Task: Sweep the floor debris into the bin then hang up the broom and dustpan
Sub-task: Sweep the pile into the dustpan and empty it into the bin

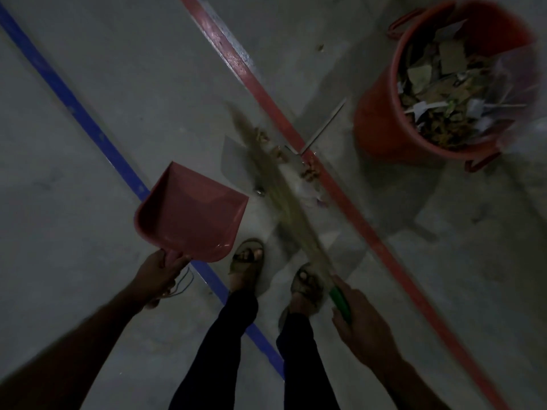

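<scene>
**Dustpan and broom held over a small pile of litter**

The left hand (161,269), at about 7 o'clock in the view, is wrapped around the handle of a red dustpan (191,213). The pan is lifted, its open mouth pointing toward 1 o'clock. A thin cord loop (183,282) hangs by that hand.

The right hand (359,316), at about 5 o'clock, is curled around the green handle of a broom (278,184). The blurred straw bristles reach away toward 11 o'clock, ending among the litter.

The debris (307,173), scraps of paper and brownish bits, lies on the floor (118,84) at 12 o'clock from the two sandalled feet (247,260), just beyond the dustpan's mouth and beside the red floor line (349,202). A blue floor line (88,122) runs under the dustpan.

The red bin (381,113) stands at 2 o'clock, well apart from both hands, already filled with paper and cardboard scraps.
</scene>
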